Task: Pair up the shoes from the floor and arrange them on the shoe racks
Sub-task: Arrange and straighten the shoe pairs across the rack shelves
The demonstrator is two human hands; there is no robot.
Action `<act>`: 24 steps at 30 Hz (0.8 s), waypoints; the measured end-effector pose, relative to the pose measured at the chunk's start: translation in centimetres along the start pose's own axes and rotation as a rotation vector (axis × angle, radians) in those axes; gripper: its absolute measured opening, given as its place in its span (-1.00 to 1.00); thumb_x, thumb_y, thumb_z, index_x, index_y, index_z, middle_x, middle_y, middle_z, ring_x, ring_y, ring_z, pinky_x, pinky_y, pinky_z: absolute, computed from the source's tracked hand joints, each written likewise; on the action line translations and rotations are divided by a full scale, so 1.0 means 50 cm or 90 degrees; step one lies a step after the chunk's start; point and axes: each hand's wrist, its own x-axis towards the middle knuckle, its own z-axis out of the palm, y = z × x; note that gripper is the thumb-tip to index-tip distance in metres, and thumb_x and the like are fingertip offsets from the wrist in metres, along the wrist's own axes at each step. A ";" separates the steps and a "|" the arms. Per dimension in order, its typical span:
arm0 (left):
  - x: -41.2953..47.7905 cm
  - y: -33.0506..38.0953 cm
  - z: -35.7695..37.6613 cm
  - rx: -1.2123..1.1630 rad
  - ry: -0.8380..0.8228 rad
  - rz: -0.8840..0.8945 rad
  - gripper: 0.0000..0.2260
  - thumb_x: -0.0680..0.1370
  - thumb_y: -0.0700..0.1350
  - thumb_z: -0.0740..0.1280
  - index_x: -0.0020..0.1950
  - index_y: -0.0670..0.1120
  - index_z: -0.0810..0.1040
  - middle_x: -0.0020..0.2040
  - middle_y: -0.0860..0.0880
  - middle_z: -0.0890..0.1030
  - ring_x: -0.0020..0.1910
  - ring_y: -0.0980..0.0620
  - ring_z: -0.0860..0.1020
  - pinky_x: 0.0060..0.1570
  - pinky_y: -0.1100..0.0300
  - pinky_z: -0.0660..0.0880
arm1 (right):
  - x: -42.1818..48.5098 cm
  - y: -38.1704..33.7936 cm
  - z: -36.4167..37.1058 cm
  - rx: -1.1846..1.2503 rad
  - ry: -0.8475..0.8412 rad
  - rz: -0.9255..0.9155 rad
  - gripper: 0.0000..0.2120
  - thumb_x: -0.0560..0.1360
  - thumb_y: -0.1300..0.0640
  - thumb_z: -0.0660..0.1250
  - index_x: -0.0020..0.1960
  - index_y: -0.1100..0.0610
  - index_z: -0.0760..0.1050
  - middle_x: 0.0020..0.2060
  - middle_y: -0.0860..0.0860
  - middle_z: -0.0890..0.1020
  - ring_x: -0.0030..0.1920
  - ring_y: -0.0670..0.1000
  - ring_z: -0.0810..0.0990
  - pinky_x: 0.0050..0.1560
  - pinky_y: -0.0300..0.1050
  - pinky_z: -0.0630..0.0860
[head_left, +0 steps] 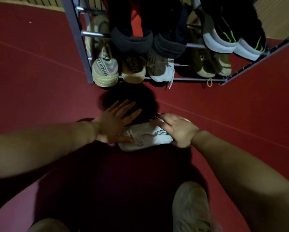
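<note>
One white low-top sneaker with perforated toe (145, 137) is held just above or on the red floor (40, 81), near the middle of the scene; whether it touches the floor cannot be told. It is gripped at its right end by the right hand (179, 131), whose fingers are curled over the upper. The left hand (115, 123) is laid at its left end with fingers spread flat and only the thumb touching the shoe.

A slip is judged possible, since only one hand is closed on the sneaker and the other is merely resting against it; a quick lift could let the left end drop. A mismatch is also possible, because a lone white sneaker with loose laces (163, 71) is seen on the lowest tier of the grey metal shoe rack (76, 39), squeezed among beige trainers (105, 69), and the gap beside it looks narrow.

Dark slippers (132, 41) and black shoes with green stripes (230, 39) are crowded on the upper tier. A tan shoe (190, 208) is seen near the bottom edge, in deep shadow.
</note>
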 end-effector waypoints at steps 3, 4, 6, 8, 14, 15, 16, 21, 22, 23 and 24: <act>-0.065 -0.024 0.003 -0.077 -0.072 -0.064 -0.01 0.15 0.62 -0.34 0.41 0.07 -0.44 0.55 -0.13 -0.20 0.52 -0.10 -0.23 0.43 0.04 -0.25 | 0.060 -0.014 -0.046 -0.041 0.102 -0.135 -0.20 0.32 0.11 0.38 0.51 0.07 0.15 0.35 0.24 0.39 0.31 0.28 0.41 0.28 0.18 0.36; -0.083 -0.031 0.000 -0.111 -0.077 -0.083 0.01 0.14 0.64 -0.27 0.38 0.07 -0.46 0.55 -0.11 -0.22 0.52 -0.08 -0.24 0.44 0.06 -0.22 | 0.080 -0.021 -0.056 -0.056 0.128 -0.172 -0.26 0.32 0.11 0.35 0.46 0.10 0.22 0.27 0.25 0.48 0.22 0.30 0.49 0.17 0.18 0.45; -0.113 -0.043 -0.003 -0.156 -0.102 -0.095 0.07 0.13 0.64 -0.08 0.37 0.06 -0.48 0.54 -0.07 -0.21 0.52 -0.05 -0.22 0.45 0.07 -0.17 | 0.118 -0.047 -0.071 -0.087 0.175 -0.210 -0.35 0.31 0.13 0.26 0.40 0.09 0.25 0.19 0.21 0.57 0.14 0.26 0.58 0.07 0.16 0.52; -0.134 -0.049 -0.002 -0.223 -0.142 -0.108 0.11 0.08 0.67 -0.06 0.37 0.11 -0.48 0.54 -0.04 -0.22 0.52 -0.03 -0.18 0.49 0.08 -0.14 | 0.151 -0.086 -0.079 -0.079 0.217 -0.235 -0.42 0.39 0.13 0.10 0.43 0.07 0.27 0.24 0.18 0.55 0.20 0.23 0.56 0.15 0.18 0.47; -0.126 -0.020 -0.034 -0.351 -0.090 -0.214 0.14 0.15 0.57 0.16 0.50 0.10 -0.34 0.54 -0.04 0.00 0.50 -0.02 0.09 0.41 0.22 0.11 | 0.173 -0.066 -0.106 -0.026 0.291 -0.039 -0.05 0.28 -0.17 0.41 0.53 0.00 0.03 0.48 0.12 0.24 0.48 0.18 0.08 0.45 0.10 -0.11; -0.116 -0.013 -0.035 -0.327 -0.088 -0.224 0.13 0.22 0.49 0.28 0.51 0.09 -0.33 0.55 -0.03 -0.04 0.51 -0.02 0.07 0.41 0.21 0.11 | 0.167 -0.045 -0.109 -0.020 0.325 0.007 -0.07 0.28 -0.25 0.36 0.52 0.01 0.06 0.47 0.11 0.24 0.47 0.14 0.02 0.46 0.10 -0.16; -0.107 -0.004 -0.035 -0.304 -0.086 -0.233 0.11 0.27 0.41 0.36 0.51 0.09 -0.32 0.56 -0.03 -0.09 0.51 -0.03 0.04 0.41 0.20 0.10 | 0.161 -0.019 -0.110 0.032 0.321 0.080 -0.09 0.31 -0.28 0.35 0.52 0.01 0.07 0.49 0.09 0.19 0.46 0.11 -0.04 0.47 0.12 -0.16; -0.077 0.031 -0.007 -0.138 -0.103 -0.281 0.01 0.37 0.34 0.34 0.54 0.04 -0.26 0.54 -0.10 -0.13 0.48 -0.13 0.05 0.36 0.03 0.21 | 0.164 0.066 -0.132 0.417 0.328 0.425 -0.02 0.38 -0.18 0.42 0.54 -0.06 -0.16 0.52 0.20 -0.09 0.52 0.20 -0.04 0.47 0.13 0.04; -0.074 0.035 -0.002 -0.123 -0.087 -0.293 -0.02 0.39 0.33 0.31 0.54 0.03 -0.26 0.54 -0.10 -0.09 0.45 -0.12 0.09 0.34 0.03 0.23 | 0.177 0.071 -0.139 0.463 0.312 0.421 0.00 0.37 -0.18 0.43 0.54 -0.08 -0.18 0.53 0.19 -0.11 0.52 0.20 -0.04 0.48 0.07 0.04; -0.073 0.038 0.002 -0.121 -0.068 -0.305 -0.05 0.41 0.33 0.29 0.54 0.03 -0.24 0.53 -0.10 -0.03 0.42 -0.11 0.13 0.32 0.05 0.23 | 0.197 0.078 -0.136 0.492 0.300 0.403 0.01 0.37 -0.17 0.44 0.54 -0.06 -0.18 0.53 0.17 -0.12 0.52 0.20 -0.03 0.47 -0.02 0.02; -0.074 0.038 0.006 -0.130 -0.044 -0.314 -0.06 0.41 0.33 0.28 0.55 0.03 -0.22 0.52 -0.08 0.03 0.40 -0.09 0.17 0.31 0.07 0.22 | 0.217 0.081 -0.137 0.500 0.301 0.385 0.02 0.37 -0.16 0.45 0.55 -0.01 -0.17 0.53 0.14 -0.11 0.52 0.18 -0.02 0.42 -0.15 -0.02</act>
